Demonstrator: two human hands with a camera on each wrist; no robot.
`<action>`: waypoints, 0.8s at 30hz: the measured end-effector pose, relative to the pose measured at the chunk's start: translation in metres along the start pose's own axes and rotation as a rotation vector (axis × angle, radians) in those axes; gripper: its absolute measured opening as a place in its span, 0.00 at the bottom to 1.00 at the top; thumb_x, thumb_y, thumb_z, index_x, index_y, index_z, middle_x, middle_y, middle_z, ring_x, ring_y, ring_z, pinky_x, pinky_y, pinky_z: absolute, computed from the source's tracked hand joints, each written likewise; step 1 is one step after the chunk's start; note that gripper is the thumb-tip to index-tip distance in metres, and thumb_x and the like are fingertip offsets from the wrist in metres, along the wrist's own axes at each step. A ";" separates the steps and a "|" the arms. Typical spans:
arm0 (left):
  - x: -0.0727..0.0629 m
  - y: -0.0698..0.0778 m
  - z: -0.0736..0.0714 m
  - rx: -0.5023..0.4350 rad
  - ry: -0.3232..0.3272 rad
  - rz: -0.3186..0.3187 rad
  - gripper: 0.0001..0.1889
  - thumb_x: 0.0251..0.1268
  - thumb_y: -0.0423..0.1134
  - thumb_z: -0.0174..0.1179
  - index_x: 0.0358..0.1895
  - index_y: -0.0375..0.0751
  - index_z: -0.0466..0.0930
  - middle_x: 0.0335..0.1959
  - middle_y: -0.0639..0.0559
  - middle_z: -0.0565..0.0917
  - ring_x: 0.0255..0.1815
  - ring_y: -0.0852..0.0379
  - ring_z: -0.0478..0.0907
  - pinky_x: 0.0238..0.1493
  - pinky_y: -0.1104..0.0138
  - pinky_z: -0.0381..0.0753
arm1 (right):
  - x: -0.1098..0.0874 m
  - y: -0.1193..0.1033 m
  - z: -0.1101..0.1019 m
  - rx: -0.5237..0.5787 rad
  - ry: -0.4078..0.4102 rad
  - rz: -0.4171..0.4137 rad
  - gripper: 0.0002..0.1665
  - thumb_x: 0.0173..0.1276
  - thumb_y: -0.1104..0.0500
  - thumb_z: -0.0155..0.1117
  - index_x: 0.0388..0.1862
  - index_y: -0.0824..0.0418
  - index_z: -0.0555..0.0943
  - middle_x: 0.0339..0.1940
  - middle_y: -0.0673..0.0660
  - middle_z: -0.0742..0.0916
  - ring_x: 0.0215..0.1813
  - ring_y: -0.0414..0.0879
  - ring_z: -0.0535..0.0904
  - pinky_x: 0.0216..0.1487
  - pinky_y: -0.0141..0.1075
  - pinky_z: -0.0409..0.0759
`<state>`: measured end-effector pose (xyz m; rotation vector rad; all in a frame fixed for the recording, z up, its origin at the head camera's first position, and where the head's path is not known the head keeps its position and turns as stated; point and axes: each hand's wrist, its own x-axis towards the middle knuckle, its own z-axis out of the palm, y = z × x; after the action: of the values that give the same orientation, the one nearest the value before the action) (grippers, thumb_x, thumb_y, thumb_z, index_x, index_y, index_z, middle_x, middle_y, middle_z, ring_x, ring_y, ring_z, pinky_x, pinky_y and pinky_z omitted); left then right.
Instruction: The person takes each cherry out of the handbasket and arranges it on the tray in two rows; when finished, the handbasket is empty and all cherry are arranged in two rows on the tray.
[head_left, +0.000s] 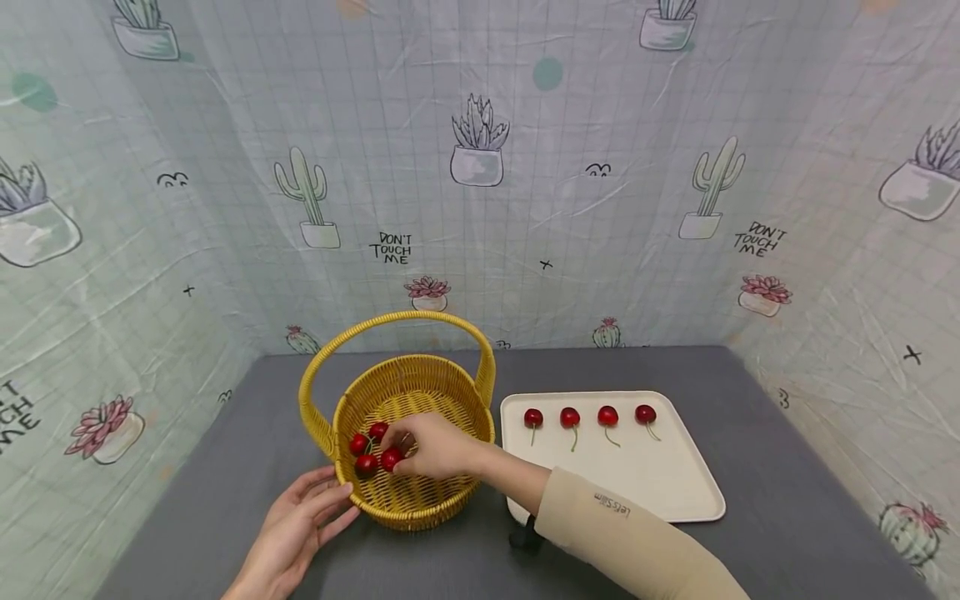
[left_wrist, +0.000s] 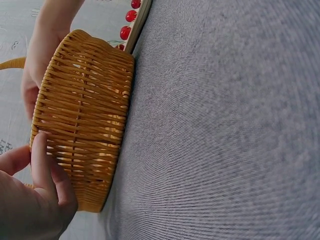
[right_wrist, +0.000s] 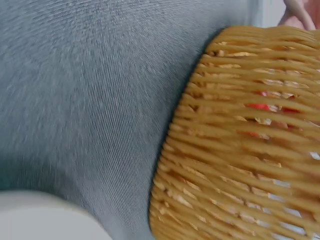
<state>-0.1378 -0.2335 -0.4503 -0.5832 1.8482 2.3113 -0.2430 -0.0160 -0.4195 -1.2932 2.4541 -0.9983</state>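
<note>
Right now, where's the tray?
In the head view, the white tray lies right of the yellow basket on the table, bearing four cherries near its far edge; the right forearm crosses its near left corner.

Basket (right_wrist: 240, 140) cut off by right-wrist view's edge.

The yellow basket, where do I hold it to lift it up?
Probably the top middle of its handle, coming from above and curling your fingers under it. The handle arches high over the open basket, and neither hand covers that part: the left hand touches lower, at the side.
</note>
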 end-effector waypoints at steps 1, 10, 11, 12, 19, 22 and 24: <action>0.000 0.000 0.000 -0.003 0.000 0.000 0.30 0.71 0.35 0.67 0.68 0.36 0.59 0.57 0.43 0.75 0.50 0.53 0.83 0.57 0.54 0.85 | -0.002 0.000 -0.003 0.014 0.008 -0.003 0.15 0.66 0.63 0.76 0.50 0.57 0.86 0.44 0.45 0.87 0.46 0.34 0.82 0.46 0.24 0.81; 0.000 0.000 0.000 -0.017 -0.006 0.001 0.31 0.72 0.34 0.66 0.69 0.35 0.59 0.58 0.43 0.75 0.50 0.53 0.83 0.58 0.54 0.84 | -0.022 -0.005 -0.027 0.112 0.038 0.016 0.14 0.67 0.64 0.75 0.51 0.57 0.85 0.45 0.45 0.87 0.48 0.35 0.84 0.46 0.23 0.82; 0.000 0.000 0.000 -0.018 -0.005 0.000 0.31 0.71 0.34 0.66 0.69 0.36 0.59 0.57 0.43 0.75 0.50 0.53 0.83 0.58 0.54 0.84 | -0.024 -0.006 -0.029 0.123 0.041 0.017 0.14 0.67 0.64 0.75 0.51 0.57 0.85 0.45 0.45 0.87 0.48 0.36 0.84 0.46 0.24 0.83; 0.000 0.000 0.000 -0.019 -0.004 -0.001 0.31 0.71 0.34 0.67 0.69 0.36 0.59 0.57 0.44 0.75 0.50 0.53 0.83 0.58 0.54 0.84 | -0.027 -0.006 -0.031 0.129 0.045 0.017 0.14 0.67 0.64 0.75 0.50 0.57 0.85 0.45 0.46 0.87 0.48 0.36 0.84 0.46 0.24 0.83; 0.001 -0.001 -0.001 -0.022 -0.007 -0.002 0.30 0.71 0.34 0.67 0.68 0.37 0.59 0.57 0.44 0.76 0.50 0.53 0.83 0.59 0.54 0.84 | -0.051 -0.008 -0.048 0.203 0.077 0.025 0.15 0.67 0.67 0.74 0.51 0.59 0.84 0.47 0.50 0.87 0.51 0.43 0.85 0.48 0.28 0.85; 0.001 -0.001 -0.001 -0.020 -0.005 -0.003 0.30 0.71 0.34 0.67 0.68 0.37 0.59 0.57 0.44 0.76 0.50 0.53 0.83 0.58 0.54 0.84 | -0.062 -0.005 -0.055 0.241 0.097 0.027 0.15 0.67 0.67 0.74 0.51 0.60 0.84 0.47 0.51 0.87 0.52 0.47 0.85 0.49 0.30 0.86; 0.000 -0.001 -0.001 -0.018 -0.003 -0.003 0.30 0.71 0.34 0.67 0.68 0.37 0.59 0.56 0.45 0.76 0.50 0.54 0.83 0.58 0.54 0.84 | -0.069 -0.003 -0.060 0.255 0.107 0.037 0.15 0.67 0.67 0.73 0.52 0.60 0.84 0.48 0.51 0.87 0.52 0.47 0.85 0.49 0.30 0.86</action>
<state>-0.1378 -0.2341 -0.4515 -0.5835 1.8258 2.3279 -0.2267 0.0653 -0.3814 -1.1356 2.3197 -1.3509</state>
